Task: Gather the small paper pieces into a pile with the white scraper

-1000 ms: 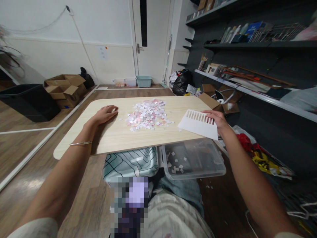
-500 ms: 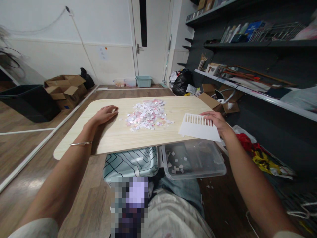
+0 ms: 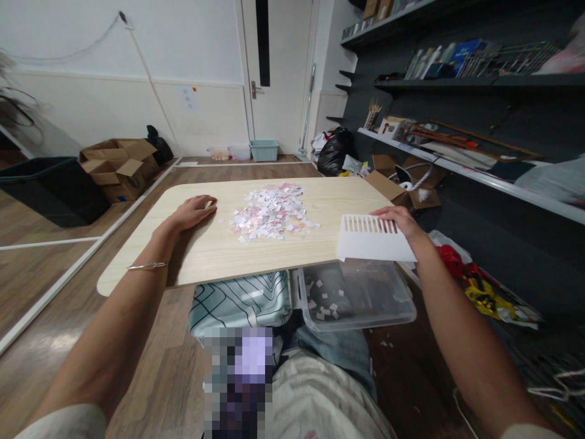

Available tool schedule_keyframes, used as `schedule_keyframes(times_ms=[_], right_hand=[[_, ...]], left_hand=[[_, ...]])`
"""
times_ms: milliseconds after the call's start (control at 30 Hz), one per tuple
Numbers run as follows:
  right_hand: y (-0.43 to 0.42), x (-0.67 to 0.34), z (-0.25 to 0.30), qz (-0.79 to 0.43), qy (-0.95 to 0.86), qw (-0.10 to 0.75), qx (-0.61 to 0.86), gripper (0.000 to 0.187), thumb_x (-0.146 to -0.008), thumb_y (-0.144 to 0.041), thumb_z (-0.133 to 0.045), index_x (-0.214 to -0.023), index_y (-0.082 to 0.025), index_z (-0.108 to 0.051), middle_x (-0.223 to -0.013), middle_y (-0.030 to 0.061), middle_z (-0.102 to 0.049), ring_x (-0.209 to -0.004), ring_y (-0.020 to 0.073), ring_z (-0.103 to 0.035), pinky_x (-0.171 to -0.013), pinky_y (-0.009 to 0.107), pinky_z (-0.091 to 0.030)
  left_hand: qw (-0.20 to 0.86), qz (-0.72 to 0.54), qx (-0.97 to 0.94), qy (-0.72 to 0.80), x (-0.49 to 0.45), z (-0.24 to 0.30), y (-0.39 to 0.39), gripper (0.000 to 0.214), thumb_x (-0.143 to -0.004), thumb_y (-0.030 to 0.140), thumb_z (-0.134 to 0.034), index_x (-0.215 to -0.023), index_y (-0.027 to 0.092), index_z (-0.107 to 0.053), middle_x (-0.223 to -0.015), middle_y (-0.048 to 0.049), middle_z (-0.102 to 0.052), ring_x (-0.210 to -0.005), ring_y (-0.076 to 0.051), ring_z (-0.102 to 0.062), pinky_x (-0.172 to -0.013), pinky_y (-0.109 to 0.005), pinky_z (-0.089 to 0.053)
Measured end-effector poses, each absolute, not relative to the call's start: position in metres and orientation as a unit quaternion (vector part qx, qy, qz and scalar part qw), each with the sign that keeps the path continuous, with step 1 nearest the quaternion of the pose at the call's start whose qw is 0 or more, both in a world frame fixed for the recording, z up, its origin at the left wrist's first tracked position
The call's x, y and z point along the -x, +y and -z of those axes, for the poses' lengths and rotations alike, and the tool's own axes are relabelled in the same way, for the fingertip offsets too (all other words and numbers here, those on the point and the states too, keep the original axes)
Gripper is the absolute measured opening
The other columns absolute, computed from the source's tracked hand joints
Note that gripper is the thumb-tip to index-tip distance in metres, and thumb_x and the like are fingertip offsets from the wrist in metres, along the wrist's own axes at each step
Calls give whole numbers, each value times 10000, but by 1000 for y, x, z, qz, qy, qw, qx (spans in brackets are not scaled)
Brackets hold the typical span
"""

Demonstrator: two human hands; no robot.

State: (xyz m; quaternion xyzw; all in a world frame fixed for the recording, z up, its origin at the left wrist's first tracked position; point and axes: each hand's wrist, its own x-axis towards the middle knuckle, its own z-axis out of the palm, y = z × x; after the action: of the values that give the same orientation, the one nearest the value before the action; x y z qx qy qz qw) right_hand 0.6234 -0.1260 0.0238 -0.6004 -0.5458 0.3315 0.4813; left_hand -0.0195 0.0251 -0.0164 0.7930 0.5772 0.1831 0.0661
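My right hand (image 3: 402,221) is closed on the slotted upper edge of a white flat scraper (image 3: 375,245), at the right front edge of the pale wooden table (image 3: 219,259). A row of slots runs along the scraper's top. Under it, a clear plastic bin (image 3: 356,299) holds several small white paper bits. My left hand (image 3: 196,212) lies on the left part of the tabletop, fingers stretched loosely, gripping nothing I can see. Between the hands spreads a heap of small white and pink paper pieces (image 3: 272,210), which neither hand touches.
A teal patterned container (image 3: 242,305) stands beside the clear bin, below the table's front edge. To the left are a black bin (image 3: 55,192) and cardboard boxes (image 3: 121,167). Dark shelves (image 3: 457,100) line the right side, with an open carton (image 3: 402,183) below them.
My right hand has shifted the white scraper slightly right and towards me, and its tilt has levelled out. My left hand and the paper heap look unchanged.
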Motion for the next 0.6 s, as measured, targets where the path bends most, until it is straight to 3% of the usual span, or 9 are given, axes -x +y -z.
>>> schedule_keyframes(times_ms=[200, 400, 600], right_hand=[[-120, -625, -25, -329, -495, 557, 580, 182, -608, -306, -744, -739, -233, -845, -726, 50, -791, -625, 206, -636, -566, 329, -454], [-125, -627, -25, -357, -541, 478, 593, 194, -613, -314, -768, -742, -198, -855, -657, 58, -737, -553, 183, -571, -529, 330, -383], [-119, -628, -26, -359, -465, 561, 584, 193, -575, -297, -749, -728, -219, -837, -681, 55, -765, -584, 193, -597, -554, 324, -436]], left_hand=[[68, -180, -790, 583, 18, 15, 23, 689, -943, 651, -488, -1402, 210, -752, -1550, -158, -738, -1447, -379, -645, -1281, -503, -486], [73, -183, -786, 585, 19, 16, 24, 714, -943, 665, -492, -1426, 211, -756, -1543, -153, -738, -1410, -373, -660, -1273, -492, -490], [72, -174, -788, 586, 20, 16, 25, 771, -937, 684, -480, -1447, 174, -750, -1547, -179, -725, -1366, -376, -681, -1259, -492, -502]])
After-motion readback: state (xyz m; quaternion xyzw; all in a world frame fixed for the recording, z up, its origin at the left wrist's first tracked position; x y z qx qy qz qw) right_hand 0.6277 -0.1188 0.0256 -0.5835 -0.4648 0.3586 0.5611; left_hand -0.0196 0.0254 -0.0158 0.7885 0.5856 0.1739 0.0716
